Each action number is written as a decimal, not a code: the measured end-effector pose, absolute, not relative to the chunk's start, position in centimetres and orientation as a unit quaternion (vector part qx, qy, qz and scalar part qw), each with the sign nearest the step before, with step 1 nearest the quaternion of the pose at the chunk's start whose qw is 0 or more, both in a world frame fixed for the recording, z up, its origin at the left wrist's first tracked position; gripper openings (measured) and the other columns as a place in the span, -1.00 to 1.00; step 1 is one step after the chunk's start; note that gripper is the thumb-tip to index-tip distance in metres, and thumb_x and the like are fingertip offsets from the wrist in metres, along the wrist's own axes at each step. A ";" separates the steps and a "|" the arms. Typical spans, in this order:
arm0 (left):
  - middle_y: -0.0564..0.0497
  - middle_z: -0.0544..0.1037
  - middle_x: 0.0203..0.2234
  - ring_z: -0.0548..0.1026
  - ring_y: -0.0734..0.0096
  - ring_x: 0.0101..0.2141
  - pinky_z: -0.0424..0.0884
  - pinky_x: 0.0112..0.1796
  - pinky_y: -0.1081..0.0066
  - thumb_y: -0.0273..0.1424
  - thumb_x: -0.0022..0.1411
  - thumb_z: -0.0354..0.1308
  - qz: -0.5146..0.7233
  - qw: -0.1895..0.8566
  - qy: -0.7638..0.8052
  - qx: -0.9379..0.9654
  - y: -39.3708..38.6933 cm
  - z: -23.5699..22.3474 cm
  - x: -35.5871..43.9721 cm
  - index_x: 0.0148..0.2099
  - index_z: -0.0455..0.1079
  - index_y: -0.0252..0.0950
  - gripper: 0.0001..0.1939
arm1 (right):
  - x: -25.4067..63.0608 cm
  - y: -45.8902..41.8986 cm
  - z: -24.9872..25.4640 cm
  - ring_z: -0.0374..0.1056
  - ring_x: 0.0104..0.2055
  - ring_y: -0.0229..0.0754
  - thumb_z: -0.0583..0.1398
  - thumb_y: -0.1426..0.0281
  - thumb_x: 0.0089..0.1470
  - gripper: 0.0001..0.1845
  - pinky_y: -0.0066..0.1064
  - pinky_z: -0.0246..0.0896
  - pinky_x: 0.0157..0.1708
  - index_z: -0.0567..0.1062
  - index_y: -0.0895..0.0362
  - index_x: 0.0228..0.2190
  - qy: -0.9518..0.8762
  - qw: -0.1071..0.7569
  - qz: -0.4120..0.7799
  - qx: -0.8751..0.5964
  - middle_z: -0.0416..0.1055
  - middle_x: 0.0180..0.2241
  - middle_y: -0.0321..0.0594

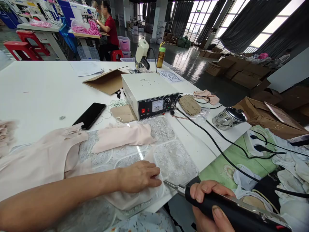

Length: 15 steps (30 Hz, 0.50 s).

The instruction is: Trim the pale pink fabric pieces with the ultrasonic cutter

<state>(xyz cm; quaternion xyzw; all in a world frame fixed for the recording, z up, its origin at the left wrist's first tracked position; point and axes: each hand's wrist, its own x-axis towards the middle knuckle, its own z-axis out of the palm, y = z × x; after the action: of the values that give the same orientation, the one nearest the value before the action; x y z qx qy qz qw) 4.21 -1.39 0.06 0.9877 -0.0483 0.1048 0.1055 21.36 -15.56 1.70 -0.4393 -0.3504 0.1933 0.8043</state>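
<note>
My left hand [140, 176] presses down on a pale pink fabric piece [127, 199], its fingers curled together over the cloth. Under the fabric lies a clear plastic template [177, 159] with rounded outlines. In my right hand [212, 203] is a black ultrasonic handpiece [231, 209]. Its thin metal tip points left and ends just right of my left thumb; whether it touches the cloth I cannot tell. A folded pink fabric strip [124, 137] rests farther up the template. More pink fabric [43, 158] is spread at the left, partly behind my forearm.
A control box [154, 95] stands mid-table, its black cable [217, 149] running right. Around it are a phone [90, 115], cardboard [106, 80], a bottle [161, 58] and a glass jar [228, 118]. Fabric pieces [289, 177] lie at right. A person [112, 32] works beyond.
</note>
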 end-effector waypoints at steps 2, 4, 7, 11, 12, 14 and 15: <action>-0.01 0.38 -0.38 0.31 0.34 -0.41 0.25 -0.37 0.34 -0.57 0.33 0.02 0.110 0.105 -0.049 0.987 -1.4 0.0 4.2 -0.14 0.36 -0.28 -0.85 | 21.3 -15.5 1.8 0.15 -0.59 -0.24 0.12 0.34 0.02 -0.88 -0.33 0.10 -0.65 0.39 0.05 -0.33 -0.355 0.805 0.197 -0.432 0.21 -0.48 -0.30; -0.01 0.38 -0.38 0.31 0.34 -0.42 0.24 -0.38 0.35 -0.56 0.34 0.01 0.115 0.102 -0.048 0.987 -1.4 0.0 4.3 -0.15 0.36 -0.28 -0.86 | 21.3 -15.5 1.8 0.16 -0.58 -0.25 0.12 0.34 0.03 -0.89 -0.33 0.12 -0.64 0.38 0.05 -0.33 -0.355 0.805 0.201 -0.431 0.21 -0.47 -0.30; 0.00 0.38 -0.39 0.31 0.34 -0.42 0.23 -0.39 0.35 -0.55 0.34 0.03 0.121 0.099 -0.047 0.987 -1.4 0.0 4.3 -0.16 0.35 -0.27 -0.88 | 21.3 -15.6 1.8 0.18 -0.55 -0.26 0.14 0.33 0.05 -0.92 -0.35 0.18 -0.61 0.36 0.06 -0.35 -0.356 0.801 0.210 -0.434 0.20 -0.46 -0.31; 0.00 0.38 -0.40 0.31 0.35 -0.43 0.22 -0.40 0.34 -0.53 0.37 0.03 0.125 0.093 -0.045 0.987 -1.4 -0.2 4.3 -0.17 0.35 -0.26 -0.89 | 21.4 -15.7 1.9 0.19 -0.54 -0.28 0.17 0.35 0.08 -0.92 -0.37 0.23 -0.60 0.35 0.07 -0.36 -0.377 0.796 0.220 -0.419 0.23 -0.45 -0.32; 0.01 0.38 -0.40 0.31 0.35 -0.43 0.22 -0.40 0.34 -0.53 0.37 0.03 0.125 0.091 -0.045 0.987 -1.5 -0.2 4.3 -0.17 0.36 -0.26 -0.89 | 21.4 -15.7 1.9 0.20 -0.54 -0.28 0.17 0.35 0.09 -0.93 -0.37 0.23 -0.59 0.35 0.07 -0.36 -0.382 0.795 0.223 -0.416 0.23 -0.45 -0.32; 0.01 0.38 -0.41 0.30 0.35 -0.43 0.21 -0.41 0.34 -0.53 0.36 0.04 0.126 0.089 -0.044 0.987 -1.5 -0.3 4.4 -0.18 0.36 -0.26 -0.89 | 21.5 -15.7 1.9 0.21 -0.53 -0.28 0.18 0.36 0.09 -0.93 -0.37 0.25 -0.58 0.36 0.07 -0.36 -0.385 0.791 0.233 -0.415 0.24 -0.44 -0.33; 0.01 0.38 -0.41 0.30 0.35 -0.43 0.20 -0.41 0.34 -0.53 0.36 0.04 0.126 0.088 -0.044 0.987 -1.5 -0.4 4.4 -0.18 0.37 -0.27 -0.89 | 21.5 -15.7 1.9 0.22 -0.53 -0.29 0.18 0.35 0.09 -0.92 -0.37 0.26 -0.57 0.36 0.07 -0.35 -0.383 0.790 0.238 -0.415 0.24 -0.44 -0.33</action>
<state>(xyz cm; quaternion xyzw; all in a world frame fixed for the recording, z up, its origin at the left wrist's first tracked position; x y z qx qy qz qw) 4.36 -1.48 -0.37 0.9871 -0.0438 0.1263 0.0880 21.49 -15.67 1.94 -0.4150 -0.3826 0.2383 0.7903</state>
